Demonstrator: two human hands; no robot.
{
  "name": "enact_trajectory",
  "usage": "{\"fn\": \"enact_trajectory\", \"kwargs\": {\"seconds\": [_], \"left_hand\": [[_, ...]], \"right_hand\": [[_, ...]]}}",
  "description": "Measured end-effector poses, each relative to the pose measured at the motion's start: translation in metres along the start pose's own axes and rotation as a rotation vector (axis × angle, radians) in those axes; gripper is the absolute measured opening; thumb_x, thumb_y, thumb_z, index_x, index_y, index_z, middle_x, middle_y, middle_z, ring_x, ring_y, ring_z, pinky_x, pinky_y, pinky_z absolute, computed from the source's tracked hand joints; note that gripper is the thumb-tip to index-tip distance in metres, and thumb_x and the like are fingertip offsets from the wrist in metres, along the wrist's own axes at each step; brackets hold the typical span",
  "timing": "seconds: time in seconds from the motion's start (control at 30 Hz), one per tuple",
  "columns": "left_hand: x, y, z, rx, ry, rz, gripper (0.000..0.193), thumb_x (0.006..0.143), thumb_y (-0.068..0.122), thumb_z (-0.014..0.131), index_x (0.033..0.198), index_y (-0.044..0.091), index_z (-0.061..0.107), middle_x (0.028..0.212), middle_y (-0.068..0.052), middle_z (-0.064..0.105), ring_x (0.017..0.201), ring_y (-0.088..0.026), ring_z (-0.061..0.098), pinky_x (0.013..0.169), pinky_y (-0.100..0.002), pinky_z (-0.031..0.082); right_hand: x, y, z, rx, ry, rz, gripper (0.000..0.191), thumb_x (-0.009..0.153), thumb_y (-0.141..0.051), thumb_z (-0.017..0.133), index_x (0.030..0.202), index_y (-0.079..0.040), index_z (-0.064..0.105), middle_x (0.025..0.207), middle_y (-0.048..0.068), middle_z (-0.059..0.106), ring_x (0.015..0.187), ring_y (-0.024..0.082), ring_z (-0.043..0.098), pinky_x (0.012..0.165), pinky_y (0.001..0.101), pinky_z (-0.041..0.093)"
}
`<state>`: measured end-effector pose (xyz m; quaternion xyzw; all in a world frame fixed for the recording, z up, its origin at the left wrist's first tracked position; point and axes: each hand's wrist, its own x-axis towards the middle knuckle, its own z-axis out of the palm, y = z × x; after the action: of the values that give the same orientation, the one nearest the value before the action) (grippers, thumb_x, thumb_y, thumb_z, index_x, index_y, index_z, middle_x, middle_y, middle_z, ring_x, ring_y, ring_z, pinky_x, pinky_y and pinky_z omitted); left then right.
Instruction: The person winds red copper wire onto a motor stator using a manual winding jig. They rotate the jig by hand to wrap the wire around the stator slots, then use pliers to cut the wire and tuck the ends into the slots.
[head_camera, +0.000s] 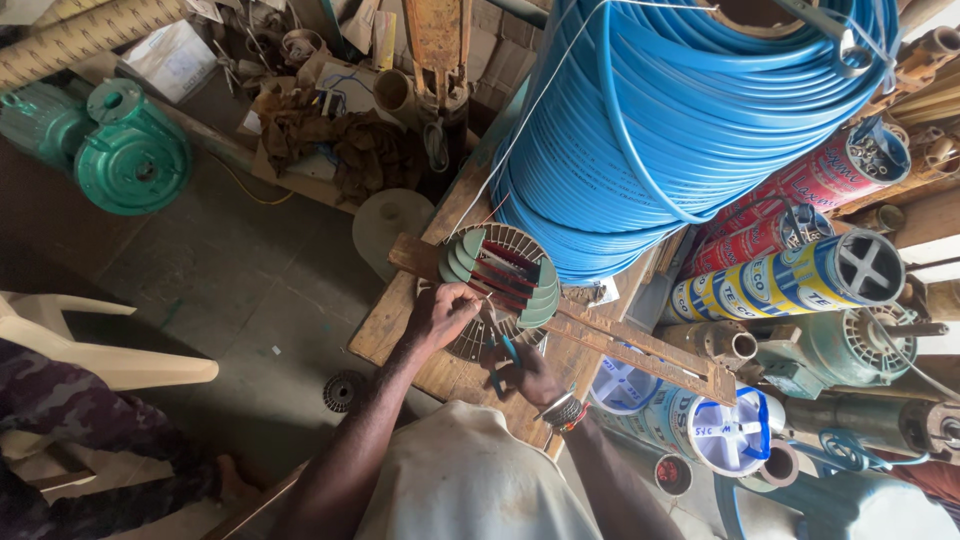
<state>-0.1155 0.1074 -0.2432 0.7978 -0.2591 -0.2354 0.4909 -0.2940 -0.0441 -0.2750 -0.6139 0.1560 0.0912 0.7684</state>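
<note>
A round slotted metal motor stator (497, 288) lies on a wooden bench (400, 325), with reddish wire coils and green insulation sheets fanned over its top. My left hand (443, 308) rests on the stator's near-left side, fingers pinched on a thin wire there. Lower down, my right hand (528, 374) is closed around a small blue-handled tool (509, 349) beside the stator's near rim. A beaded band sits on my right wrist. A rusty flat bar (640, 347) crosses the bench under the stator.
A big coil of blue pipe (690, 120) stands just behind the stator. Rolled red and yellow-blue packages (790, 275), wire spools (730, 430) and motor parts crowd the right. Green pump housings (130, 155) sit far left. Another person's leg and a pale plastic chair (110, 365) are at lower left.
</note>
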Motion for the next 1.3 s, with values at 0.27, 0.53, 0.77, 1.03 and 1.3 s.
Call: {"fn": "enact_trajectory", "kwargs": {"seconds": [0.27, 0.53, 0.77, 1.03, 1.3], "left_hand": [[-0.009, 0.01, -0.021, 0.144, -0.046, 0.046, 0.024, 0.091, 0.034, 0.072, 0.088, 0.011, 0.075, 0.08, -0.003, 0.074, 0.075, -0.019, 0.072, 0.069, -0.035, 0.057], [-0.031, 0.064, -0.049, 0.304, -0.068, 0.188, 0.034, 0.085, 0.044, 0.077, 0.087, 0.011, 0.079, 0.075, -0.009, 0.073, 0.067, -0.024, 0.071, 0.061, -0.039, 0.054], [-0.017, 0.103, -0.063, 0.067, -0.287, 0.275, 0.04, 0.093, 0.043, 0.069, 0.08, 0.006, 0.074, 0.075, -0.008, 0.074, 0.068, -0.017, 0.072, 0.063, -0.033, 0.057], [-0.002, 0.098, -0.084, 0.077, -0.459, 0.315, 0.034, 0.095, 0.038, 0.07, 0.095, 0.006, 0.079, 0.078, -0.007, 0.078, 0.071, -0.011, 0.073, 0.066, -0.031, 0.056], [0.0, 0.073, -0.076, 0.05, -0.215, 0.447, 0.012, 0.086, 0.014, 0.08, 0.092, 0.004, 0.078, 0.076, -0.007, 0.073, 0.058, -0.015, 0.061, 0.051, -0.03, 0.047]], "right_hand": [[-0.051, 0.043, -0.017, -0.76, -0.003, -0.285, 0.007, 0.087, -0.009, 0.065, 0.092, -0.004, 0.066, 0.079, 0.013, 0.067, 0.069, 0.027, 0.064, 0.062, 0.0405, 0.053], [-0.079, 0.084, -0.002, -1.349, 0.265, -0.032, 0.04, 0.064, -0.017, 0.077, 0.104, -0.013, 0.073, 0.114, 0.018, 0.066, 0.092, 0.04, 0.067, 0.065, 0.0515, 0.055], [-0.047, -0.072, 0.046, -0.807, 0.448, -0.338, 0.041, 0.079, -0.029, 0.087, 0.109, -0.006, 0.07, 0.103, 0.01, 0.077, 0.081, 0.026, 0.077, 0.072, 0.0391, 0.062], [-0.006, -0.149, 0.083, -0.621, 0.576, -0.74, 0.015, 0.081, -0.005, 0.083, 0.092, -0.006, 0.074, 0.087, 0.01, 0.077, 0.072, 0.021, 0.076, 0.063, 0.0312, 0.058], [0.006, -0.101, 0.074, -0.553, 0.734, -0.416, 0.003, 0.09, -0.007, 0.071, 0.093, -0.005, 0.072, 0.068, 0.01, 0.072, 0.057, 0.019, 0.07, 0.052, 0.0321, 0.053]]}}
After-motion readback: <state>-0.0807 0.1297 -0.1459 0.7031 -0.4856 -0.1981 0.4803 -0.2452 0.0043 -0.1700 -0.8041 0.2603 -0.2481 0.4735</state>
